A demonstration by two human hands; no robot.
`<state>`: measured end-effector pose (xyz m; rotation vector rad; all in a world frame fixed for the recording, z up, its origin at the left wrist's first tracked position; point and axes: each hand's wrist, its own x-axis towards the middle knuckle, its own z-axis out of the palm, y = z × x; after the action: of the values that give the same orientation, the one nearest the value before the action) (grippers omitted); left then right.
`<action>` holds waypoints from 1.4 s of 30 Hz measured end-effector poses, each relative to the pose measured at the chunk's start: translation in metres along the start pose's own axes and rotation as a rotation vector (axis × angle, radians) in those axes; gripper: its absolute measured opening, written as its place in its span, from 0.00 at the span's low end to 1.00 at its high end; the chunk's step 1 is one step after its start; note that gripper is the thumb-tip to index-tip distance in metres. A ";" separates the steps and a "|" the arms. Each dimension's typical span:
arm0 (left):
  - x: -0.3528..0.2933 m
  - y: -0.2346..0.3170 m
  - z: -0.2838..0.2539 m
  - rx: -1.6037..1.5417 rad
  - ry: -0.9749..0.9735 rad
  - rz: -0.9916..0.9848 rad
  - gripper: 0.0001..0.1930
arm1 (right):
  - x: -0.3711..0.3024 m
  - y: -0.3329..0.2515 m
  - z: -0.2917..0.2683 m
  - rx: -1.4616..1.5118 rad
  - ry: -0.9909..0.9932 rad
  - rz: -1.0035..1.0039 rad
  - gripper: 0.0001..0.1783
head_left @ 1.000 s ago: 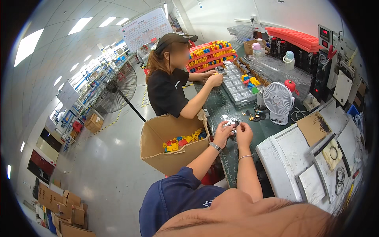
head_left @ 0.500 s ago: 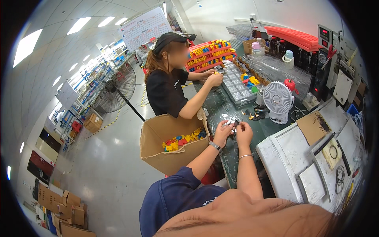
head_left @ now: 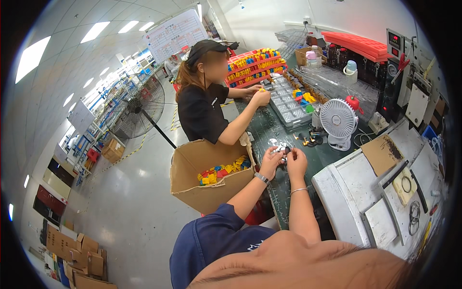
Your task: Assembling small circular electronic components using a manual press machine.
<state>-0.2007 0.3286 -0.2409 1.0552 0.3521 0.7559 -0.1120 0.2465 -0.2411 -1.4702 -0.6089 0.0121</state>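
Over the near part of the dark green worktable [head_left: 281,197], my left hand [head_left: 271,164] and my right hand [head_left: 297,164] meet with fingers pinched. Between them is a small dark piece with silvery parts [head_left: 287,151]. Its exact kind is too small to make out, and my fingertips cover some of it. Shiny silver pieces [head_left: 274,142] lie just beyond my left fingers. Farther along the table, several small black and brass-coloured parts [head_left: 308,140] lie beside a white desk fan [head_left: 338,123].
A cardboard box [head_left: 192,185] of yellow, red and blue pieces stands left of the table. Beyond it a co-worker [head_left: 202,106] handles a small yellow piece near a clear compartment tray [head_left: 288,103] and red racks [head_left: 257,67]. White machine surfaces [head_left: 344,192] flank my right arm.
My hands stay together around the small dark piece, with only a slight shift of my fingers. The co-worker's hands have moved slightly at the yellow piece.
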 end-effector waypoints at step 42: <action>-0.002 0.000 -0.003 0.014 -0.019 -0.009 0.22 | -0.003 -0.009 -0.003 -0.068 0.028 -0.034 0.11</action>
<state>-0.2033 0.3292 -0.2426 1.0731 0.3460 0.7356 -0.1163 0.2416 -0.2338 -1.5229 -0.6169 -0.0558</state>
